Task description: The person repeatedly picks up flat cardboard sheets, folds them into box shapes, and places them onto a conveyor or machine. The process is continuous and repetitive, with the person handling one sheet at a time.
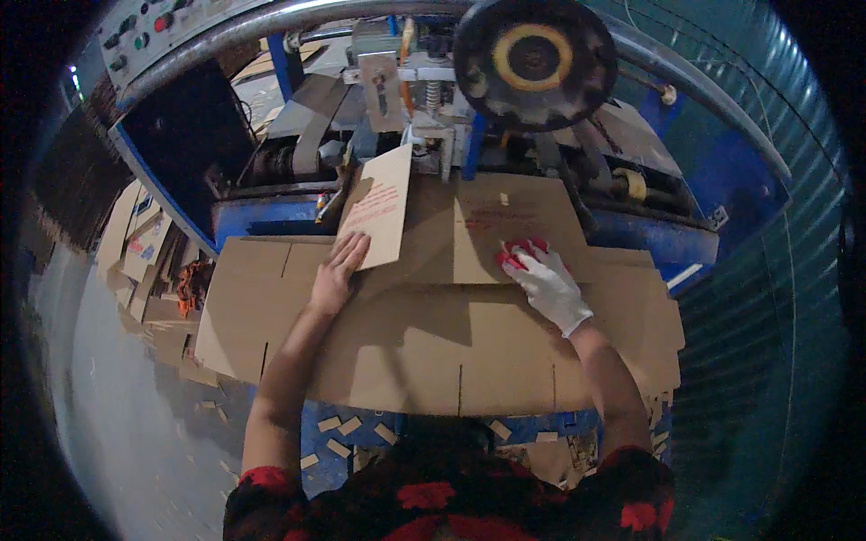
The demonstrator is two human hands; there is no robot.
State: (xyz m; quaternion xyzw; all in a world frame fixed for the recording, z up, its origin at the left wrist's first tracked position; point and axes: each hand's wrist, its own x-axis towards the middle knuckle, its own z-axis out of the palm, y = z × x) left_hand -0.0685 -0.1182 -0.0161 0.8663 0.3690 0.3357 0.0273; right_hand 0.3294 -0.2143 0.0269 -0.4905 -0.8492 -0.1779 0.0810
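The person's bare left hand [341, 261] lies at the lower left edge of a light-brown, flat cardboard flap printed in red [383, 203], which stands tilted up from the work with its top near the metal parts of the machine; the fingers lie close together along its printed face, but the thumb is hidden, so I cannot tell whether they pinch it. The right hand [546, 284], in a white knitted glove with red-coated fingertips, rests on a flat brown cardboard panel with faint red print [492, 221], its fingers slightly bent and a little apart, pressed to the surface rather than closed around anything. That panel lies to the right of the raised flap, its far edge reaching the machine, and both are above a wide, slotted brown cardboard sheet [410, 338] spread across the front. Behind stands a blue-painted metal machine [271, 219], with a big black wheel with a yellow ring [532, 59] above the panel and a grey control panel with red and green buttons [153, 32] at the upper left. Below the sheet's near edge, small rectangular cardboard scraps [339, 448] lie scattered on a blue surface (a few more dot the floor), and piled brown cardboard pieces [162, 307] sit at the left.
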